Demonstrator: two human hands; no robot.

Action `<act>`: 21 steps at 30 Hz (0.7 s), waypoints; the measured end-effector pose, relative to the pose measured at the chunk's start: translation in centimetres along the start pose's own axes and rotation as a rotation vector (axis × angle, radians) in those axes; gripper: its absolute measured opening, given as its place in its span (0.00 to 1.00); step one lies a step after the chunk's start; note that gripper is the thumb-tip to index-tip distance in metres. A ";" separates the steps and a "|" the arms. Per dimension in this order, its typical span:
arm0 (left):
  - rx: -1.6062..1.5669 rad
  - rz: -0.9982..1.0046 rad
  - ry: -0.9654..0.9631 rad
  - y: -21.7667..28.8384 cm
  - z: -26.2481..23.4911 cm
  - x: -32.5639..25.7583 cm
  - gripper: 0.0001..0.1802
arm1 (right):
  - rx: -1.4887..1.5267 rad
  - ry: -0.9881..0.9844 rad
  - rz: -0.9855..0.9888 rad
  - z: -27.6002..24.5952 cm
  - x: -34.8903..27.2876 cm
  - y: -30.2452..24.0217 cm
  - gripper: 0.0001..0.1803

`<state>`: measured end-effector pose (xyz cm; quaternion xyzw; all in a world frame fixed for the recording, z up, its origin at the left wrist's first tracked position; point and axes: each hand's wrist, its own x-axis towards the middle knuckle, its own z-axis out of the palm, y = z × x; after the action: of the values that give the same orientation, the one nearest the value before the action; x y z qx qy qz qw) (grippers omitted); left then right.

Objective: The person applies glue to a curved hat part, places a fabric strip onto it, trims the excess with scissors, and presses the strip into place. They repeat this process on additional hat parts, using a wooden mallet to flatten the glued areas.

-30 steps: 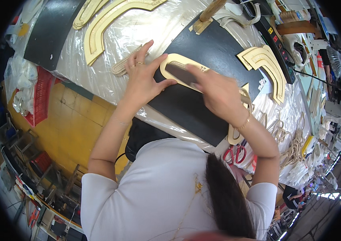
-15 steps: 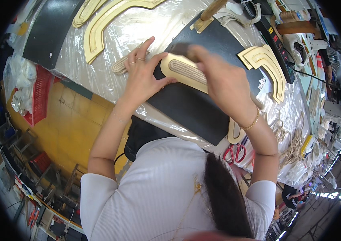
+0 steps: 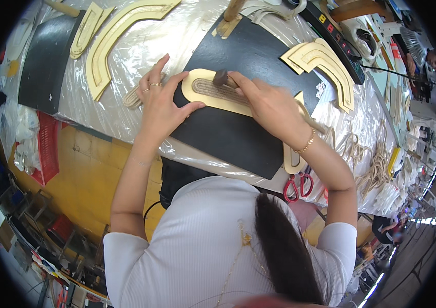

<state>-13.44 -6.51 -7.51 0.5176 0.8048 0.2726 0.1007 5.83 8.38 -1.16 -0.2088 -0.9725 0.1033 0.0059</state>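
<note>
A cream oval template (image 3: 192, 82) lies on a dark board, with a braided cord piece (image 3: 206, 89) set in its slot. My left hand (image 3: 162, 105) spans the template's rounded left end, thumb at the near edge and index finger at the far edge. My right hand (image 3: 274, 110) is closed around a hammer (image 3: 220, 77). Its dark head is over the braid, and the handle's end sticks out past my wrist. Another braided piece (image 3: 132, 98) shows partly beside my left fingers.
Curved cream templates lie at far left (image 3: 97, 72) and right (image 3: 331, 72). A black control box (image 3: 333, 38) stands at the back right. Red-handled scissors (image 3: 298, 187) and another oval template (image 3: 293, 158) lie near my right forearm. Loose cords (image 3: 374, 161) pile up further right. A red basket (image 3: 48, 146) is at left.
The hammer head, blurred by motion before, now appears sharp over the braid. My left hand keeps its hold on the template's end. The whole view has shifted slightly.
</note>
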 end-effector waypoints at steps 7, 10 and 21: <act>0.054 0.013 -0.044 0.7 -0.5 0.0 0.37 | 0.150 0.140 0.020 -0.8 -2.5 1.0 0.23; 0.104 0.001 -0.067 1.5 -1.0 0.3 0.37 | 0.106 0.138 0.035 -1.5 -3.9 1.7 0.23; 0.053 0.116 -0.118 3.2 -0.3 1.1 0.36 | 0.154 0.228 0.137 -0.8 -7.2 3.1 0.21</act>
<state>-11.55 -4.61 -5.41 0.5809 0.7730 0.2258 0.1183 13.71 8.32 -0.80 -0.2838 -0.9382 0.1534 0.1251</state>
